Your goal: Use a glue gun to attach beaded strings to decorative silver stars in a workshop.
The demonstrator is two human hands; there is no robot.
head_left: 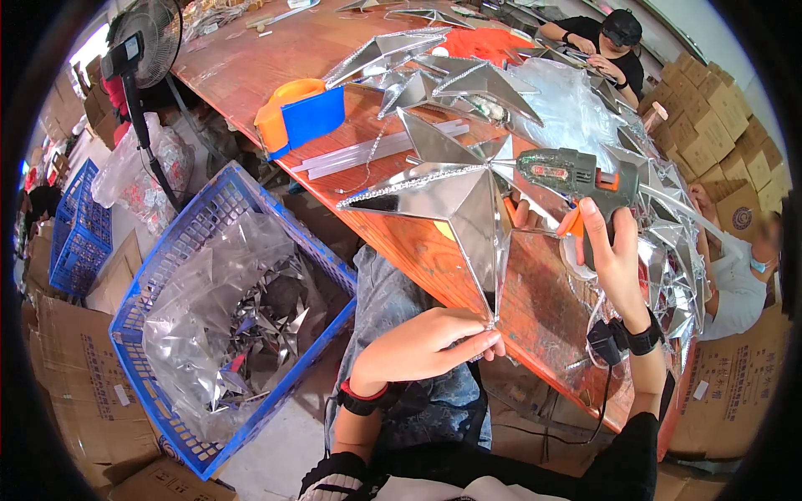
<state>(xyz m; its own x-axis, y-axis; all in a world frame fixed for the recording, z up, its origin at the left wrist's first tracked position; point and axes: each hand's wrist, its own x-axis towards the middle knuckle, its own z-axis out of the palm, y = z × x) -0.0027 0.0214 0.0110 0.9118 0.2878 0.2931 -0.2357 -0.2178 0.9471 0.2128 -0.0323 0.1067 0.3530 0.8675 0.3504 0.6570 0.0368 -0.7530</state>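
Observation:
My right hand (612,259) is wrapped round a dark green hot glue gun (547,169), a finger near its orange trigger. The nozzle points left and meets the middle of a shiny silver star (468,209). A string of small clear beads (409,185) lies along one arm of this star and trails loosely over the table. Below, my left hand (434,338) pinches the star's lower tip between thumb and fingers, at the table edge. Several translucent glue sticks (376,153) lie behind the star.
An orange and blue holder (313,118) stands on the wooden table (242,63). More silver stars (480,79) cover the far and right sides. At left, a blue crate (125,334) holds bagged silver pieces. Two people sit across and at right. A black cord (603,401) hangs by my right wrist.

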